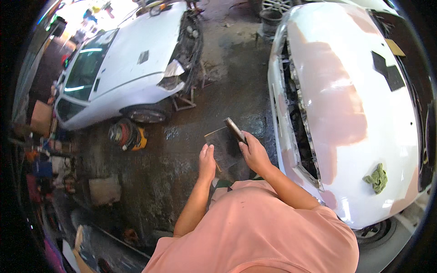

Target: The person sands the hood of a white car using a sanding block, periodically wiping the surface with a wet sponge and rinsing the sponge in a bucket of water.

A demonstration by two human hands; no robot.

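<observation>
One block (235, 129) | held over the floor (157, 173), between left car (132, 50) and right car (282, 150) | right hand (256, 154): fingers clasping block | dark sheet (223, 148): beside block, left hand (207, 164) fingers gripping its left edge | green cloth (377, 178): on right car's hood (391, 132), toward the rear corner nearest the person

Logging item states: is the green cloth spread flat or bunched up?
Bunched up: the green cloth sits in a crumpled heap, thick with folds, on the white hood.

forearms (193, 200) angled inward | left hand (207, 164) — fingers forward | right hand (256, 154) — fingers curled
</observation>
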